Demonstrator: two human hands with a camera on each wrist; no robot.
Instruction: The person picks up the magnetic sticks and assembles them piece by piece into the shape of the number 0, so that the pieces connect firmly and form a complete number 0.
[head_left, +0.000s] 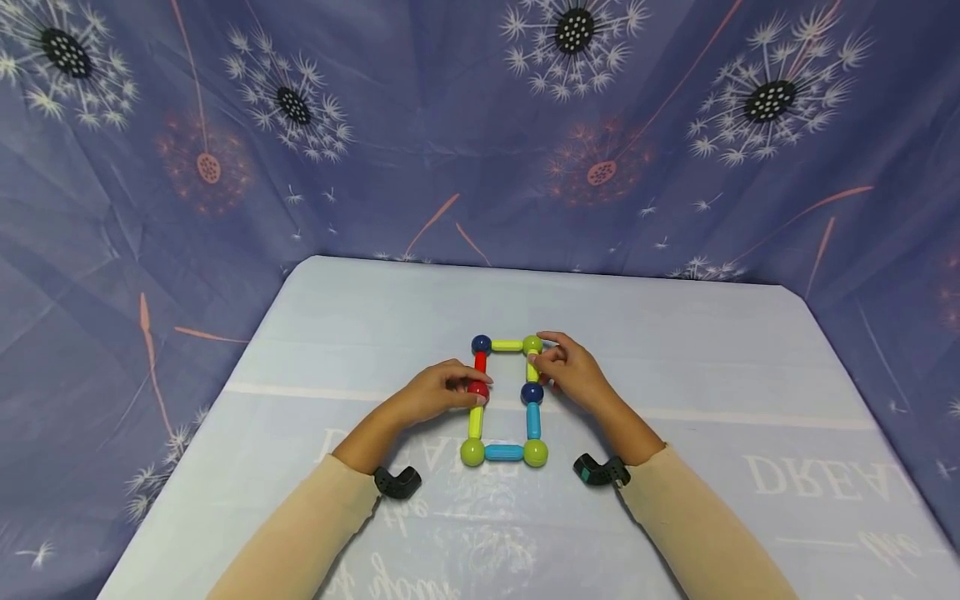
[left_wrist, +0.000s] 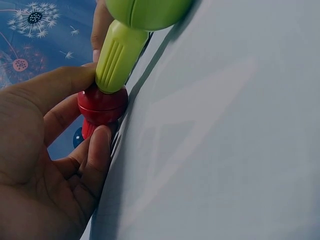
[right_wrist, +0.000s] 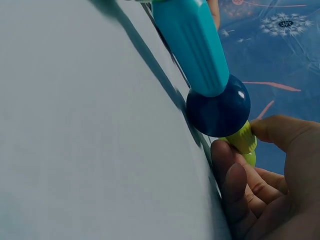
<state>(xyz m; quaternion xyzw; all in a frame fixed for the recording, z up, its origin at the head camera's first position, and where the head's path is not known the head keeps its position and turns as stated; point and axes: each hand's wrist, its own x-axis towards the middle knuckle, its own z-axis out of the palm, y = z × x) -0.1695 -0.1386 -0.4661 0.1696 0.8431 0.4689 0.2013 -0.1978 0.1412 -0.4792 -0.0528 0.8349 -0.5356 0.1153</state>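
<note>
A rectangle of magnetic rods and balls (head_left: 504, 398) lies flat on the pale blue table (head_left: 675, 367). My left hand (head_left: 471, 388) pinches the red ball (head_left: 477, 389) midway along the left side, between a red rod (head_left: 480, 363) and a yellow-green rod (head_left: 476, 422). In the left wrist view, thumb and finger of the left hand (left_wrist: 95, 106) close on this red ball (left_wrist: 104, 102) under the yellow-green rod (left_wrist: 117, 55). My right hand (head_left: 544, 363) pinches the upper right yellow-green rod (head_left: 532, 369), just above the dark blue ball (head_left: 532, 392). The right wrist view shows the right hand (right_wrist: 239, 141) on that rod (right_wrist: 244, 140), the dark blue ball (right_wrist: 218, 112) and a blue rod (right_wrist: 192, 45).
Green balls (head_left: 472, 452) (head_left: 536, 452) joined by a blue rod (head_left: 503, 452) form the near side. A dark blue ball (head_left: 481, 343) and a green ball (head_left: 532, 343) mark the far corners. Dandelion-print cloth (head_left: 450, 125) walls in the table on three sides.
</note>
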